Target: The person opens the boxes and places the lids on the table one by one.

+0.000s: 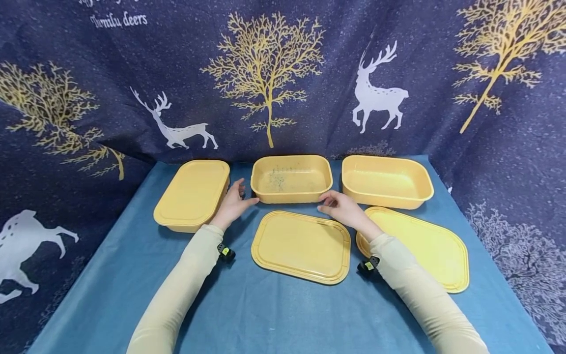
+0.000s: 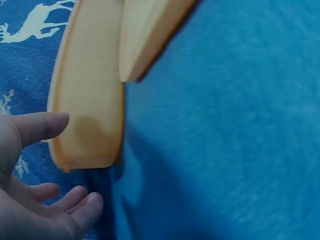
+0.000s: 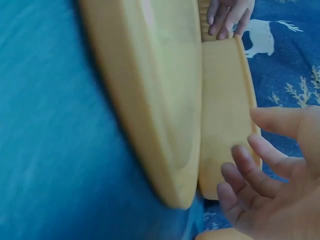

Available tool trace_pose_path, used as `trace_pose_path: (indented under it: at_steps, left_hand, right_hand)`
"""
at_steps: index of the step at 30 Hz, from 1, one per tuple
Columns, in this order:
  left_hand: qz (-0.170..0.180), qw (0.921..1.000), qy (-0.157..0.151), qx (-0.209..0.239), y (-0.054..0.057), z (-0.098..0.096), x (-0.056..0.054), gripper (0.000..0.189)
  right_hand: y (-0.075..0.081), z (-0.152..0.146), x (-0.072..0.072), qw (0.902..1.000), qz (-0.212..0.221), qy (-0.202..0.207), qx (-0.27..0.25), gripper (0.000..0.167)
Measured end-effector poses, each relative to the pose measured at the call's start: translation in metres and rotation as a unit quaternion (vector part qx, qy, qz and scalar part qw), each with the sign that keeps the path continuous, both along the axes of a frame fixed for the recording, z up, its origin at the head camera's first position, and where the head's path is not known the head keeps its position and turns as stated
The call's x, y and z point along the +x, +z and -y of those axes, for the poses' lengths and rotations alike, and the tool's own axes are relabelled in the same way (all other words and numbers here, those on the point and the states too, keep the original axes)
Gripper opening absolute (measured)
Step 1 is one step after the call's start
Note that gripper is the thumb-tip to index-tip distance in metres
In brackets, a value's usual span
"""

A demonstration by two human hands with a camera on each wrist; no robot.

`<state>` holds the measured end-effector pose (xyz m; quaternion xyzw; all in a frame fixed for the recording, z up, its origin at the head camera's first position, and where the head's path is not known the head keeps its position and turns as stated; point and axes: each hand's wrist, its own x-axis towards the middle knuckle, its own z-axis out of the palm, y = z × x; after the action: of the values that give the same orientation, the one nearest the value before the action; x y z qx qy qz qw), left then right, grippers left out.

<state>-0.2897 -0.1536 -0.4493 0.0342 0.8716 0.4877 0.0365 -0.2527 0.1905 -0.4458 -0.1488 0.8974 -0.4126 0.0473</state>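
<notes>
A rectangular yellow plastic box (image 1: 292,197) with no lid on it sits at the back middle, dark specks showing inside on its floor and back wall. My left hand (image 1: 231,205) is at its left end, fingers spread and relaxed; the thumb overlaps the box's side (image 2: 92,95) in the left wrist view. At the right front corner is my right hand (image 1: 347,211), its loosely bent fingers beside the box's wall (image 3: 225,100). Neither hand holds anything. In front of the box a flat yellow lid (image 1: 300,248) lies on the blue cloth.
On the left stands a yellow box with its lid (image 1: 193,191) on. To the right is another uncovered yellow box (image 1: 384,199), with a second loose lid (image 1: 420,248) in front, partly under the right forearm in view. A dark curtain (image 1: 309,98) hangs behind the blue-covered table (image 1: 265,319).
</notes>
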Motion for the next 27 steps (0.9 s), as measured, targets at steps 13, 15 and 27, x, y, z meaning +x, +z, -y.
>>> trace_pose_path:
  at_steps: [13,15,27]
  left_hand:
    - [-0.073,0.9973,-0.011,0.001,0.037,0.022,0.012,0.073]
    - [-0.088,0.9961,-0.008,-0.003,0.043,0.03,0.014,0.067]
    - [-0.171,0.983,0.057,-0.034,0.069,0.094,0.028,0.047]
  right_hand:
    - [0.025,0.029,-0.001,0.9902,-0.088,-0.05,-0.097,0.029]
    - [0.029,0.039,-0.002,0.9873,-0.1,-0.048,-0.114,0.029]
    - [0.043,0.104,-0.012,0.9813,-0.093,-0.03,-0.166,0.031]
